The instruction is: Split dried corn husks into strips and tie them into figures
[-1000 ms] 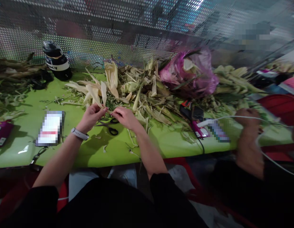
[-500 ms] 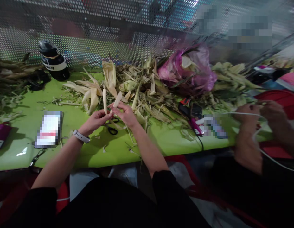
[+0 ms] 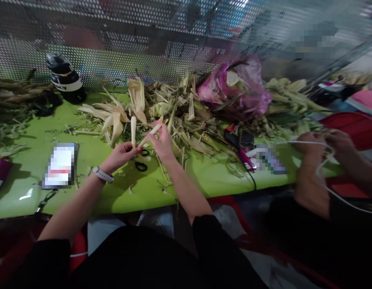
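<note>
My left hand, with a pale band on its wrist, pinches the lower ends of pale corn husk strips. One strip stands upright from the fingers, and another slants up to the right. My right hand is raised beside it, fingers bent around the upper part of the slanting strip; its fingertips are blurred. Black scissor handles lie on the green table just below the hands. Folded cream husks lie behind my left hand.
Piled dry husks and a pink plastic bag fill the back. A black bottle stands back left, a phone lies left. Another person's hands work at the right, near a cable, another phone and a dark pouch.
My right hand has moved up and slightly right, away from my left hand. The strip between them slants out longer. My left hand has barely moved.
</note>
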`<move>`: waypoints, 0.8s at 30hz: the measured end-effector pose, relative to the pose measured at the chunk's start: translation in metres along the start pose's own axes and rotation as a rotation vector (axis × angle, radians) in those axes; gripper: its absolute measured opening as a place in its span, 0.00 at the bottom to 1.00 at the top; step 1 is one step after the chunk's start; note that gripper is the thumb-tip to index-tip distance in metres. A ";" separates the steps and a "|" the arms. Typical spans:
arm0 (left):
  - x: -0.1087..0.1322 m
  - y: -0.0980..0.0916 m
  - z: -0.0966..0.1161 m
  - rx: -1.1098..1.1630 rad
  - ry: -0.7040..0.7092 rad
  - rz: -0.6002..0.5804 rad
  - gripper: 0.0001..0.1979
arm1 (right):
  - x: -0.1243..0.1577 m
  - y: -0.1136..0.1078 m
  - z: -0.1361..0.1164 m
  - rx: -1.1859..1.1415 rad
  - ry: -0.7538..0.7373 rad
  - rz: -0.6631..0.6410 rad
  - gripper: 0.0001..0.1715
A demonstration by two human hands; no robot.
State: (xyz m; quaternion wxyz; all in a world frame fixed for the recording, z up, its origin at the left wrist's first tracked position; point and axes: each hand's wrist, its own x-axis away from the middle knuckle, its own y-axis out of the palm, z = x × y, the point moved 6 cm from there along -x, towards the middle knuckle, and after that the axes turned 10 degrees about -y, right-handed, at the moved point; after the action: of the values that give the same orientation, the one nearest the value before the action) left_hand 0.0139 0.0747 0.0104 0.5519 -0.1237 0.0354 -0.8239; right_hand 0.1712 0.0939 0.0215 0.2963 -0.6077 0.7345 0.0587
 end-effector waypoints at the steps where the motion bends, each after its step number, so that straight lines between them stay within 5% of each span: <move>1: 0.000 0.001 -0.001 -0.036 0.003 -0.001 0.20 | 0.001 -0.007 -0.010 0.108 -0.086 0.079 0.29; 3: -0.001 0.002 -0.002 -0.105 0.028 -0.006 0.19 | 0.005 -0.010 -0.030 0.293 -0.237 0.094 0.29; 5: -0.001 0.003 -0.004 -0.158 0.070 -0.005 0.18 | 0.009 0.000 -0.041 0.363 -0.314 -0.052 0.23; 9: -0.003 0.004 -0.006 -0.207 0.107 0.023 0.17 | 0.011 0.019 -0.040 0.148 -0.286 -0.288 0.16; 15: 0.002 0.010 0.010 -0.076 0.142 -0.095 0.18 | 0.011 0.021 -0.032 -0.219 -0.085 -0.276 0.13; 24: 0.008 0.020 0.011 -0.116 0.104 -0.290 0.19 | 0.018 0.024 -0.029 -0.255 -0.110 -0.211 0.16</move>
State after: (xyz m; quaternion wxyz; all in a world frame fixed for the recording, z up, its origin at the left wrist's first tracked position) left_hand 0.0321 0.0604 0.0188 0.4165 -0.1165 0.0930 -0.8968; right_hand 0.1368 0.0716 0.0300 0.2610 -0.7099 0.6360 0.1533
